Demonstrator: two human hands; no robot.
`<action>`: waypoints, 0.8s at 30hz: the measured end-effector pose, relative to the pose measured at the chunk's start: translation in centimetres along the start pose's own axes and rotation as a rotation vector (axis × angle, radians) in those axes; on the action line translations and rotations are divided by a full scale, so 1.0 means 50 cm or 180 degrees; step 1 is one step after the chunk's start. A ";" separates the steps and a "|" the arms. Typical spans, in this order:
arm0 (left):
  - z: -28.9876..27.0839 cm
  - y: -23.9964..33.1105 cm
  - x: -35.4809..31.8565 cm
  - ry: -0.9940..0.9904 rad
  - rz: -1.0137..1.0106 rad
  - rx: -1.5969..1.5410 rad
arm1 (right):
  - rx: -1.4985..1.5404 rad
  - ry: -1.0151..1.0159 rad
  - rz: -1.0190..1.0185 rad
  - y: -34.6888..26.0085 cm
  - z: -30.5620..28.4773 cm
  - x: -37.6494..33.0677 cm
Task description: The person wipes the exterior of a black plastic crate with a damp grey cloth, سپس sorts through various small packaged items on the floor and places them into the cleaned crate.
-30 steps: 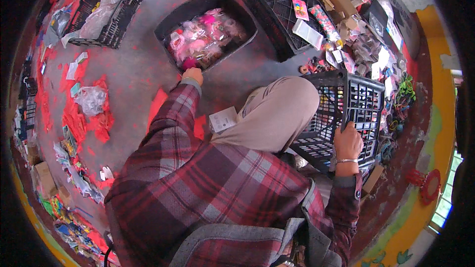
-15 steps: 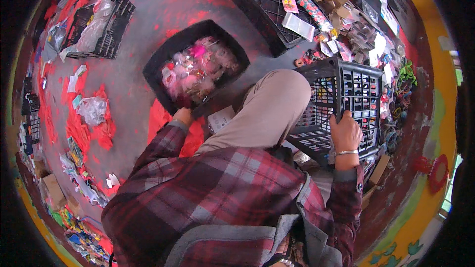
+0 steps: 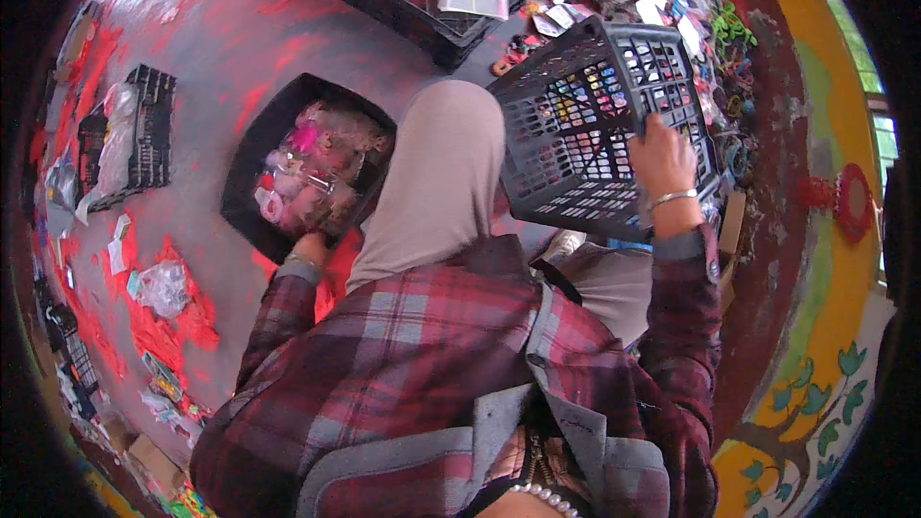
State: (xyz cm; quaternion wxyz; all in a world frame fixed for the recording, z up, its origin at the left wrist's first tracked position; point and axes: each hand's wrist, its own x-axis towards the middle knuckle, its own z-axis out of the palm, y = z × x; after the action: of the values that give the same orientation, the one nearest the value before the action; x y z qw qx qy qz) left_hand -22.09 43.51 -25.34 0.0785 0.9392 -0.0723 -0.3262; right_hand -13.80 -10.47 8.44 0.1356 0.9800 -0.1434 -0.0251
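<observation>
A black, round-cornered tub on the red-smeared floor, filled with fluffy pink goods in glossy clear wrap, is gripped at its near rim by the left hand. A lattice-walled black crate is clasped by the right hand. Between them, a smooth beige trouser knee is raised.

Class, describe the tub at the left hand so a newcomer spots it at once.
Start at the central raised knee. To its left, a black tub sits on the floor, the left hand at its near edge. Unlike the open-grid crates, its walls look solid, and it holds pink things.
</observation>
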 end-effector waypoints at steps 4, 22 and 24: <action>-0.250 0.137 0.008 0.1377 0.0021 -0.0884 | -0.0256 -0.0093 0.0554 0.202 -0.014 0.075; -0.536 0.387 0.150 0.1788 0.1524 -0.4797 | 0.0721 0.1151 -0.0101 0.196 -0.473 0.213; -0.537 0.384 0.138 0.1099 0.1705 -0.5585 | 0.0959 0.1309 -0.0258 0.152 -0.480 0.265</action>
State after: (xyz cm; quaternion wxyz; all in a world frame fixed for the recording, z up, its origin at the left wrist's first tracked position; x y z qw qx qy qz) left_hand -1.59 26.16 -4.94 0.8421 0.5315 -0.0015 -0.0911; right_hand -1.11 -15.10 33.47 0.0132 0.9786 -0.0756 0.1909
